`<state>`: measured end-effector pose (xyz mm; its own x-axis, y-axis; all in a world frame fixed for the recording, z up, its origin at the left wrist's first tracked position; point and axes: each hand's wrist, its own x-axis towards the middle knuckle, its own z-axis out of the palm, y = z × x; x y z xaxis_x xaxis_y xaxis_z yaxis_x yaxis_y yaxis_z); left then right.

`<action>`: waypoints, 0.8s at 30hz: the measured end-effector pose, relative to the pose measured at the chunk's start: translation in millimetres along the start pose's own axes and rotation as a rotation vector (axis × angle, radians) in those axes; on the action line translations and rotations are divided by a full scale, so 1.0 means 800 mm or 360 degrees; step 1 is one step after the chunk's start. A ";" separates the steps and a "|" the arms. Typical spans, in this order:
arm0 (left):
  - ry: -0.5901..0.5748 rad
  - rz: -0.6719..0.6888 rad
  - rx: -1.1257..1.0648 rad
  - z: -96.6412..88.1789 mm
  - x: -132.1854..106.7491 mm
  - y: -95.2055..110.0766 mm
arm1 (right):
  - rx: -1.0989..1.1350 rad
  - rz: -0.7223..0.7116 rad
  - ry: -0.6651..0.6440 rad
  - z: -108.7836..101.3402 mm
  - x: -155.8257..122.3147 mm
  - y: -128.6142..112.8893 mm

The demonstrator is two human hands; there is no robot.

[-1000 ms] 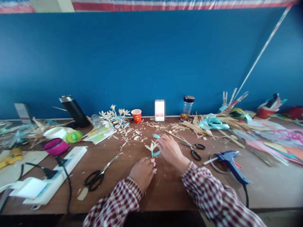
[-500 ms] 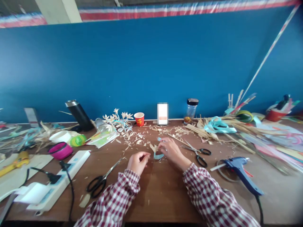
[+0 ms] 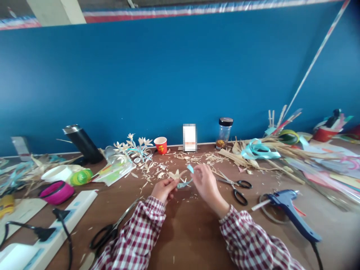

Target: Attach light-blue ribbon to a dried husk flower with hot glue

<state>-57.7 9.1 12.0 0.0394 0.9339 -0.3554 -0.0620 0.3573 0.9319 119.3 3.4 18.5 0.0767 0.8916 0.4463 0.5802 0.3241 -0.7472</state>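
Note:
My left hand (image 3: 164, 189) is closed in a pinch on a small straw flower (image 3: 176, 174) with pale pointed petals, held just above the brown table (image 3: 194, 232). My right hand (image 3: 204, 182) is closed on a light blue ribbon strip (image 3: 188, 175) that curls from the flower's base up past my fingers. The two hands are close together at the middle of the table, both in red-and-white checked sleeves.
Black scissors (image 3: 238, 188) lie right of my hands, another pair (image 3: 108, 233) at lower left. A blue glue gun (image 3: 289, 207) lies at right. Straw scraps (image 3: 157, 168), finished flowers (image 3: 132, 144), a red cup (image 3: 161, 145), a jar (image 3: 223, 133), a black flask (image 3: 81, 143) and a power strip (image 3: 56, 232) surround them.
My left hand moved from resting on the table to the flower and took hold of it. Both hands lifted the flower and ribbon slightly off the table.

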 end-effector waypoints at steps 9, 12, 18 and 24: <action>0.0028 -0.0091 -0.0533 -0.002 -0.011 0.003 | 0.1254 0.1254 -0.0749 0.023 -0.017 -0.028; -0.0050 -0.0105 -0.0516 0.000 -0.012 0.000 | 0.1479 0.1356 -0.0740 0.019 -0.017 -0.031; 0.0066 -0.0073 -0.0661 -0.007 -0.006 0.000 | 0.1376 0.1374 -0.0655 0.014 -0.017 -0.024; 0.0159 -0.0041 -0.0590 -0.001 -0.009 -0.003 | 0.1265 0.1115 -0.0857 0.023 -0.024 -0.028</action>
<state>-58.4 1.6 12.6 -0.0505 0.9148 -0.4007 -0.4193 0.3448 0.8398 89.8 -15.3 17.9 -0.2841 0.9094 -0.3039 -0.1326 -0.3512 -0.9269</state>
